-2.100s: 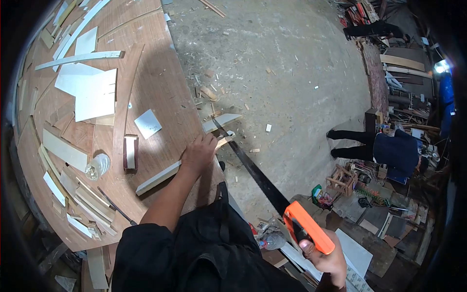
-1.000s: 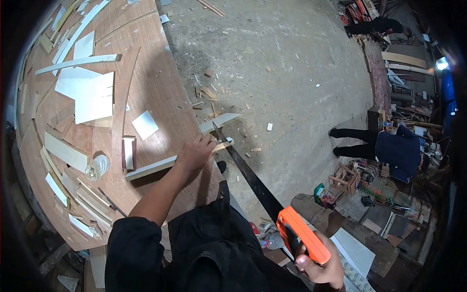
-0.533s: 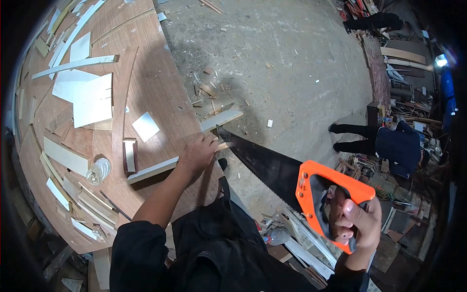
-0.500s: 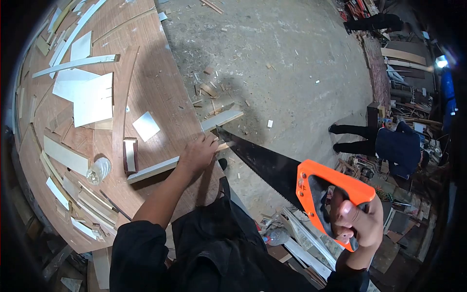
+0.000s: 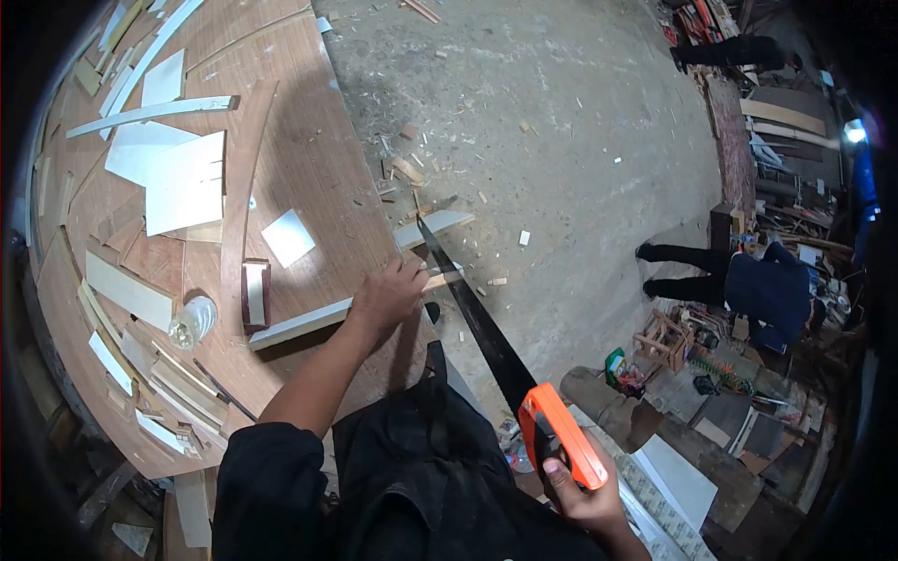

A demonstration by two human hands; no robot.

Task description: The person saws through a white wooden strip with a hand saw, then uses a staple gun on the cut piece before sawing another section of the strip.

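My right hand (image 5: 585, 491) is wrapped round the orange handle of a handsaw (image 5: 486, 341), its dark blade slanting up and left past the table edge. The blade's tip is beside a pale board end (image 5: 435, 228) that juts out over the floor. Against the table's edge, my left hand (image 5: 388, 294) presses on a long pale wood strip (image 5: 304, 321); its fingers are bent over the wood near the blade. A thin strip end crosses at the blade, and whether the teeth touch it I cannot tell.
The wooden table (image 5: 323, 187) carries white panels (image 5: 187, 182), a small white square (image 5: 288, 238), a clear jar (image 5: 194, 323) and several wood strips. Scraps lie on the concrete floor (image 5: 561, 140). One person (image 5: 767, 285) bends at the right; another (image 5: 739, 51) is farther up.
My right hand has moved left and down with the saw. The blade now stands steeper, its handle turned nearly edge-on. My left hand has stayed on the wood.
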